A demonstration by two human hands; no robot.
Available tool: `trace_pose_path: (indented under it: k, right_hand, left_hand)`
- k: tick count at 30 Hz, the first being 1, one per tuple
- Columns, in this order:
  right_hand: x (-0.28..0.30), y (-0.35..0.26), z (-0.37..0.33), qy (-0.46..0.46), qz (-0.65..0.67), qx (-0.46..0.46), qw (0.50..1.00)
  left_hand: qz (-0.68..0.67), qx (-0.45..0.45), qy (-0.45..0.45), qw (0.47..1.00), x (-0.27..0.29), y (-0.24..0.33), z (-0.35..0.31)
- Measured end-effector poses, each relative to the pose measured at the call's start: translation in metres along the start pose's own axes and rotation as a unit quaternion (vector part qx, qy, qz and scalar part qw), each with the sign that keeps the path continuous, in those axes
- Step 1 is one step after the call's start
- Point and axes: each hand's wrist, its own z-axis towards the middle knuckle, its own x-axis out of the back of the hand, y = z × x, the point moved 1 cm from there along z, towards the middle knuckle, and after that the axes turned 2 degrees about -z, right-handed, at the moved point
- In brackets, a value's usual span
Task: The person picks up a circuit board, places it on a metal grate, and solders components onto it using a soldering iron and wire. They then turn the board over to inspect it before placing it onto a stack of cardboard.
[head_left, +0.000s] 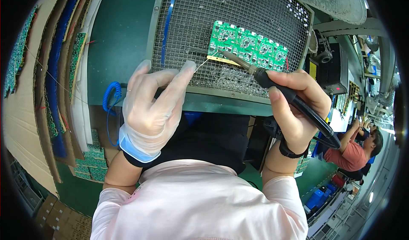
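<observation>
— Two hands at work in our head view: our left hand (150,112), gloved, pinches a thin solder wire (203,64) between thumb and forefinger, the other fingers loosely spread. Our right hand (295,108) is closed in a pen grip round the black handle of the soldering iron (255,71).

— Where does the green circuit board (248,46) lie?

— Flat on the wire mesh tray (255,10), just beyond both hands; iron tip and wire end meet at its near left edge.

— How would we judge it handles?

— Light and stiff, we think, but fragile on its populated face; we'd hold it by its bare edges. The wire looks soft and bends easily, so we pinch it close to its end.
</observation>
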Motion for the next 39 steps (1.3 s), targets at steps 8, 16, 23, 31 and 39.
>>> trace_pose_path:
  k: [8,16,23,31,39]
  right_hand:
    - [-0.001,0.0,-0.001,0.009,0.002,-0.011,1.0]
    - [0.002,-0.007,0.003,-0.009,-0.022,0.0,1.0]
    - [-0.002,-0.022,0.003,0.01,-0.005,-0.122,0.992]
    - [-0.006,-0.03,0.001,0.015,-0.017,-0.147,0.989]
    - [-0.001,-0.012,-0.012,0.092,-0.044,-0.04,0.994]
  left_hand:
    - [0.0,0.0,-0.007,1.0,0.001,-0.001,-0.001]
    - [0.006,-0.007,-0.001,1.0,0.0,0.001,-0.001]
    - [0.003,-0.007,-0.002,1.0,0.001,0.002,0.0]
    - [-0.009,-0.013,0.001,1.0,0.002,0.0,-0.001]
    - [-0.058,0.004,0.02,0.998,-0.005,0.0,-0.002]
